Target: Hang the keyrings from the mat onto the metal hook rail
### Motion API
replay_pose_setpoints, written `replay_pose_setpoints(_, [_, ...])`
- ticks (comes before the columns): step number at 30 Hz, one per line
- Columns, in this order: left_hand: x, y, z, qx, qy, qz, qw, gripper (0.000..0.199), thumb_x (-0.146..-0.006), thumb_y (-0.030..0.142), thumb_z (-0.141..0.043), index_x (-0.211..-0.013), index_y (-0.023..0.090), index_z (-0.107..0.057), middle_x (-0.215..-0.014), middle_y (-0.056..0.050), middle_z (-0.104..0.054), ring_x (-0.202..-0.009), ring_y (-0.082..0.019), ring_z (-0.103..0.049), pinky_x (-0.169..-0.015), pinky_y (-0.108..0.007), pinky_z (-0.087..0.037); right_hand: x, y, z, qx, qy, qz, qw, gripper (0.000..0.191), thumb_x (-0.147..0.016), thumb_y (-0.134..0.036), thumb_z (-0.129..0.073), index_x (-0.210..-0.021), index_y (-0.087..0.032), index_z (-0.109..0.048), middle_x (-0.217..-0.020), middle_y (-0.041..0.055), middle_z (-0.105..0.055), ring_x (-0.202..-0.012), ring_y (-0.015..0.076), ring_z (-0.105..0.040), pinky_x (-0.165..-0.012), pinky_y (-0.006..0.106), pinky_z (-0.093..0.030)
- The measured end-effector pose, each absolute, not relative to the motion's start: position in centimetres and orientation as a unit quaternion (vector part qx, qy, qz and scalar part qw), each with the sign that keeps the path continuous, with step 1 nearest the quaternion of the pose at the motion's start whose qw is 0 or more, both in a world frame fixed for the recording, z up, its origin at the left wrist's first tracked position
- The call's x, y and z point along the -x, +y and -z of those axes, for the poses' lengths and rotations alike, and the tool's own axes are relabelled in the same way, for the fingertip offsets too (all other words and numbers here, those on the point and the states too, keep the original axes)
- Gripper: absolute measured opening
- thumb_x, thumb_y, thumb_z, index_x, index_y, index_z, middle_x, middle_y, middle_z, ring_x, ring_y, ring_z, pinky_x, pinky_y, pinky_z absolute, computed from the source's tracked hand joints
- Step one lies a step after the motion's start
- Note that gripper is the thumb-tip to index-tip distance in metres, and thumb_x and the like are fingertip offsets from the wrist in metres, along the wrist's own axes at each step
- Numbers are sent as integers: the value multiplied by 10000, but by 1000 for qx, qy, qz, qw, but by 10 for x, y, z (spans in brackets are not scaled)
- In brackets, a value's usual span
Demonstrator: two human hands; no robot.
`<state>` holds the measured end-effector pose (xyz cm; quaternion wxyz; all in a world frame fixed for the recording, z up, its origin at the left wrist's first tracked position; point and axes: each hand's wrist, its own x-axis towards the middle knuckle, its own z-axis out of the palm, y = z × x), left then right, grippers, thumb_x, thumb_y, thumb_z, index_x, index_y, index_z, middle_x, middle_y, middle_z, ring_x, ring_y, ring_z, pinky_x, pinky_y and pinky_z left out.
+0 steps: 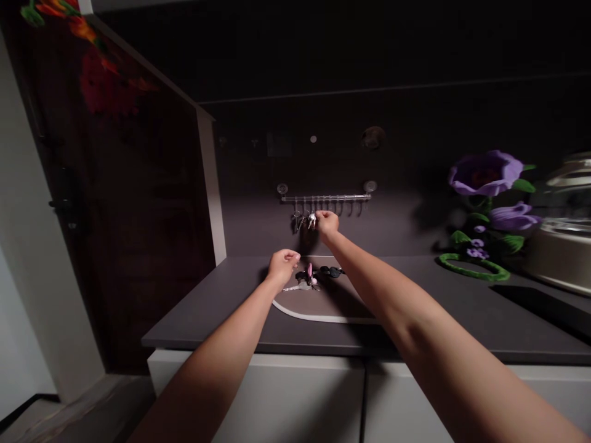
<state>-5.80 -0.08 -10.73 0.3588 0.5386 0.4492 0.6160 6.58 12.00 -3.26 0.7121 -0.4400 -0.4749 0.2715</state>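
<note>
My right hand [327, 223] is raised to the wall rack, its fingers pinched on a small bunch of silver keys [312, 219] just under the hooks. More keys [298, 220] hang on the hooks to the left. Lower down, my left hand [283, 267] hovers over the left side of a tray with a white rim [314, 317]. Its fingers are curled together; whether anything is in them I cannot make out. On the tray lie a pink item [309, 271], round black items [330, 271] and a pale key-like piece [303, 285].
A clear hook rail [325, 198] is fixed to the dark wall above the grey counter [207, 307]. Purple artificial flowers [487, 172] with a green ring base stand at the right, beside a large pale container [561, 246]. A dark shelf hangs overhead; a dark door [115, 215] is at left.
</note>
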Motion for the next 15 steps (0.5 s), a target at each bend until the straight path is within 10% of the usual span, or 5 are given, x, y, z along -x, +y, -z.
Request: replay_pose_setpoints(15, [60,3,111,-539,448,-612,365,112,-613,207,-651,-679,134,-597,-577,7,-551,-502,-71,-492,-471,-187,-354,-68,106,39,390,-460,-357,713,94,-684,-219,-530,-761,-166,-539,-724,9,-570,-553,80,-507,-551,244,-500])
